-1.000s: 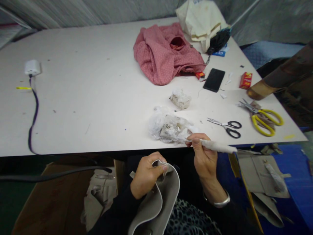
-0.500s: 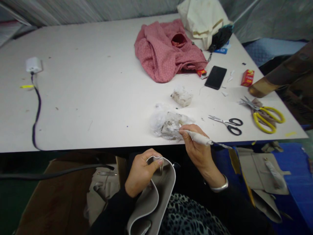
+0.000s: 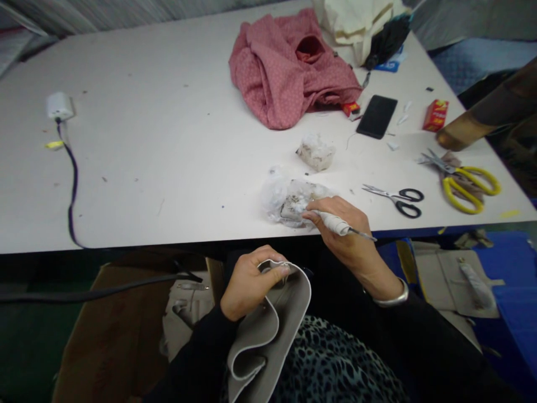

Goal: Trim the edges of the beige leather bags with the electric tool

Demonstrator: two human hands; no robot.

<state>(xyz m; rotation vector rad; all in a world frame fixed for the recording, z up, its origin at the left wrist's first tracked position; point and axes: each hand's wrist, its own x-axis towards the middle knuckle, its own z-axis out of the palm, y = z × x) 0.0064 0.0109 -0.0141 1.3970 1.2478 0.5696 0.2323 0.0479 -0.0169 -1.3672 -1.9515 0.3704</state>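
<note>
My left hand (image 3: 248, 282) is closed on the folded edge of a grey leather piece (image 3: 268, 330) that curls over my lap below the table edge. My right hand (image 3: 342, 232) pinches a thin tool wrapped in white cloth (image 3: 338, 225), with a metal end sticking out to the right. Its tip reaches into a crumpled clear plastic bag with whitish stuff (image 3: 289, 201) at the table's front edge.
On the white table (image 3: 168, 140) lie a second plastic wad (image 3: 315, 152), black scissors (image 3: 398, 198), yellow scissors (image 3: 464, 182), a black phone (image 3: 376, 116), a red box (image 3: 435, 115), pink cloth (image 3: 289, 67) and a charger with cable (image 3: 59, 106). Another person's sleeve (image 3: 482, 115) rests at the right.
My right hand has moved up and left from the table's edge, bringing the wrapped tool's tip into the plastic bag. My left hand keeps its hold on the grey piece.
</note>
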